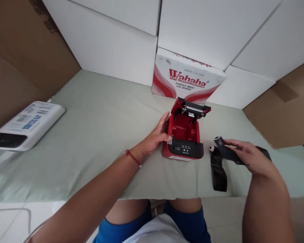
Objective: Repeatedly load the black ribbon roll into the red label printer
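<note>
A red and black label printer [183, 150] stands on the cloth-covered table with its lid [192, 108] raised, and the red inside shows. My left hand [159, 135] grips the printer's left side, its thumb on the front corner and its fingers along the side wall. To the right of the printer, my right hand [253, 156] is closed around a black ribbon roll [226, 150] with a white core end. Beside it, a second white core end shows, and a loose stretch of black film [219, 175] hangs down over the cloth. More black material shows behind my right wrist.
A red and white water carton [187, 76] stands behind the printer against white boxes [111, 40]. At the left lies a white device [31, 125] with a black panel and a cable. Brown cardboard [283, 104] borders the right side, and the table's front edge runs close to my legs.
</note>
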A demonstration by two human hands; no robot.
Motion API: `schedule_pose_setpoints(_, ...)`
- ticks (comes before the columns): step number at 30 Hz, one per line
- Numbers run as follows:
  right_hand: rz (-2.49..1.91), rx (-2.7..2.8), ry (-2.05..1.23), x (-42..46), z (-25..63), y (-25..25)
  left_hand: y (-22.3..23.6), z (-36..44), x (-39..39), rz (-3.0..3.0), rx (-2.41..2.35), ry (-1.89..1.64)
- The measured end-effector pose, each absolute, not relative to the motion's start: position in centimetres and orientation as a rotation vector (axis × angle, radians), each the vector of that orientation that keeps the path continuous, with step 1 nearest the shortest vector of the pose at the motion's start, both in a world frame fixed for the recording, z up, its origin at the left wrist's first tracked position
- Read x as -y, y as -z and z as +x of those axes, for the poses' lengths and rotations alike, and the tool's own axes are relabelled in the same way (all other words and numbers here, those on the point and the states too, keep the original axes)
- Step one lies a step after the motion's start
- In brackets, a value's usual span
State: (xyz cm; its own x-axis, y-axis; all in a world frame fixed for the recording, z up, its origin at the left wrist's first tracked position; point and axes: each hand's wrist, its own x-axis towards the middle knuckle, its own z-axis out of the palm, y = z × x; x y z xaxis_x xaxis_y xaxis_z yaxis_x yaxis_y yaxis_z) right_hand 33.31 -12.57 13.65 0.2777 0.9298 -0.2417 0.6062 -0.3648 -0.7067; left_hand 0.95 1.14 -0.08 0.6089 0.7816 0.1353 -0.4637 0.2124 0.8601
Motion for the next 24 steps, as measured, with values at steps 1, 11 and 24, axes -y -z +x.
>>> schedule_pose_setpoints(1,-2.062,1.429,-0.967,12.3,33.1,-12.7,0.1,1.0,-1.1,1.041,-0.36,-0.889)
schedule_pose_setpoints(11,-2.284,1.451,-0.255,15.1,35.3,-9.2,0.0,1.0,-1.2,1.021,-0.324,-0.909)
schedule_pose_setpoints(24,-2.239,2.015,-0.791,12.0,35.6,-14.7,-0.6,1.0,-1.1,1.042,-0.338,-0.907)
